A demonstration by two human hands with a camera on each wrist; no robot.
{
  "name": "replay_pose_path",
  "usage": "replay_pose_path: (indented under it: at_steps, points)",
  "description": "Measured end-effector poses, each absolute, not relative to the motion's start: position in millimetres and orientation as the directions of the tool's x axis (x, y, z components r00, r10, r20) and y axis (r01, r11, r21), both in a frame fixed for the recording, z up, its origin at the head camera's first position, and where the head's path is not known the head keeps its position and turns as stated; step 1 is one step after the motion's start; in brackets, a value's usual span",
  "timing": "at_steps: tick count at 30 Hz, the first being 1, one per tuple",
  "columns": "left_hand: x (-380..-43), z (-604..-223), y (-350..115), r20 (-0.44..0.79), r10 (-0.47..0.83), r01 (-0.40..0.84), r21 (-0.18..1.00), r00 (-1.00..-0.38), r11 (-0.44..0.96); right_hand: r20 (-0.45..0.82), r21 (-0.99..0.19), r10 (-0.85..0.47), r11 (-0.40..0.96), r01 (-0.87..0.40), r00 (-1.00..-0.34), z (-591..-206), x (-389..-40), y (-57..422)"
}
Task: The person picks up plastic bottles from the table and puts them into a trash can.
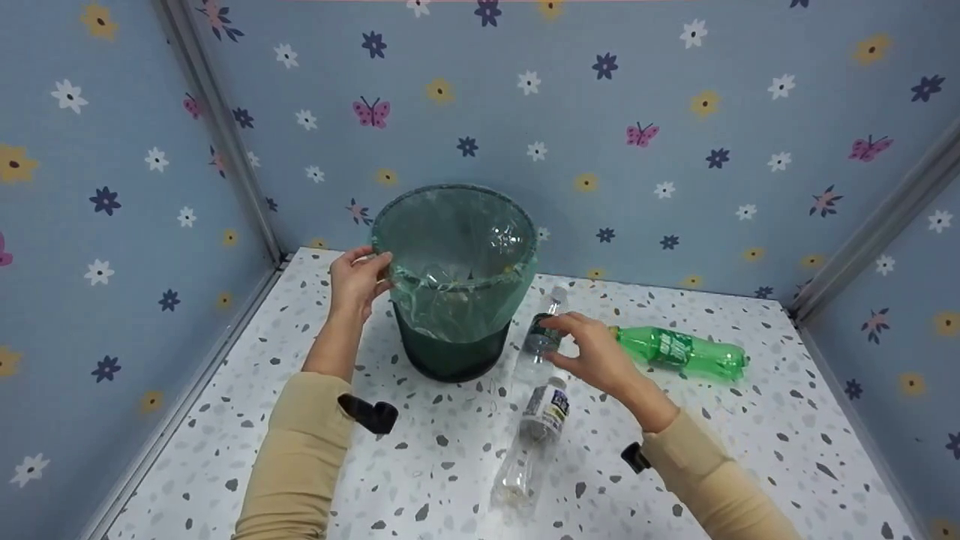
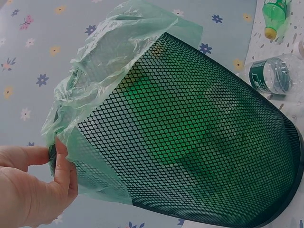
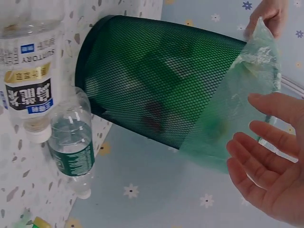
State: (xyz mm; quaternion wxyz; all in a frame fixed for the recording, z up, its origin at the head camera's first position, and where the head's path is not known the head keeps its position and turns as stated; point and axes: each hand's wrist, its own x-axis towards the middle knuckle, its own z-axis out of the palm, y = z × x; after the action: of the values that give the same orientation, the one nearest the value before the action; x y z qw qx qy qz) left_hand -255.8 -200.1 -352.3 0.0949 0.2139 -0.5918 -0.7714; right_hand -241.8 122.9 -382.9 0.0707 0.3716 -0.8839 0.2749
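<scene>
My left hand point(image 1: 354, 283) pinches the rim of a dark green mesh waste bin point(image 2: 199, 142), with its fingers on the pale green plastic liner point(image 1: 465, 319) folded over the edge. Green and clear shapes show through the mesh, too blurred to name exactly. Over a clear bottle with a dark green label point(image 3: 75, 160), my right hand point(image 1: 596, 356) hovers with fingers loosely bent, holding nothing. The right wrist view shows that hand apart from the bottle. In front lies a clear bottle with a white label point(image 1: 544, 411). A green plastic bottle point(image 1: 694, 352) lies on its side to the right.
A white speckled tabletop point(image 1: 420, 480) bears the bin and bottles. Blue flowered panels point(image 1: 570, 112) stand behind and at both sides, joined by grey metal strips point(image 1: 225, 135) at the corners. The bin stands close to the back panel.
</scene>
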Motion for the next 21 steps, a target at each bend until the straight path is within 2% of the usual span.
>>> replay_pose_path:
  at_steps: [13,21]
  points:
    - [-254.5,-352.5,-198.9,-0.203,-0.416,-0.093,0.959,-0.886,-0.269,0.134,-0.413,-0.764,0.535,-0.737,-0.631,-428.4,-238.3,140.9]
    - [-255.6,-353.2,-198.7,-0.204,-0.42,-0.093,0.959,-0.884,-0.269,0.088,-0.371,-0.817,0.504,-0.78,-0.57,-452.3,-237.3,146.9]
